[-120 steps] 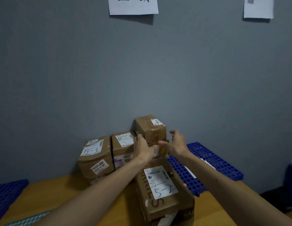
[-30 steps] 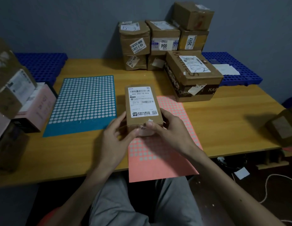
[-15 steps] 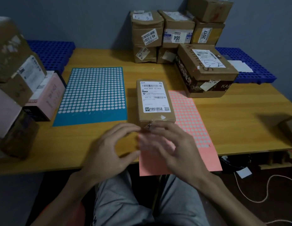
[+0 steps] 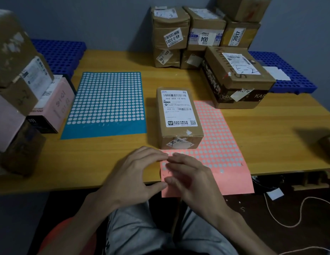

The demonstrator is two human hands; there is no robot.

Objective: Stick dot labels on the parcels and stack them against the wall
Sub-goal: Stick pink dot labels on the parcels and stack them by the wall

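Wooden table (image 4: 271,137): the parcel (image 4: 179,115) is sitting released (dot-peeling next). The left hand (image 4: 134,179) is pressing the pink sheet (image 4: 225,144) loose-fingered; the grip of the right hand (image 4: 193,179) is unclear.

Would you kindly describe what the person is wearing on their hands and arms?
Nothing covers them. The left hand and right hand have no gloves, and I see no ring, watch or bracelet. The left forearm and right forearm show no sleeves within the frame. Grey trousers cover the lap.
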